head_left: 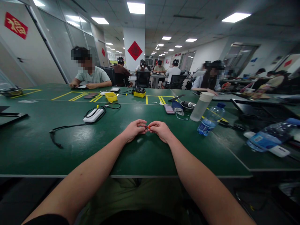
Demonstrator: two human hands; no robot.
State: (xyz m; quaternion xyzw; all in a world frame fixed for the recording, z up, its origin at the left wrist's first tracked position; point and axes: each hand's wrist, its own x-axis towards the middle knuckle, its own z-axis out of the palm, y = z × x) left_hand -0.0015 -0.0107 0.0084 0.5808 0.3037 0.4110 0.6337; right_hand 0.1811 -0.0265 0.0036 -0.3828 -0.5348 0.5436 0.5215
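Note:
Both of my hands meet above the middle of the green table, fingertips nearly touching. My left hand pinches a small dark reddish piece, too small to make out clearly. Between the thumb and index finger of my right hand is a small orange piece. The two pieces are side by side between the fingertips; whether they are joined I cannot tell.
A white power bank with a black cable lies left. Yellow trays stand further back. To the right are a metal bowl, a frosted bottle and water bottles. People sit across the table.

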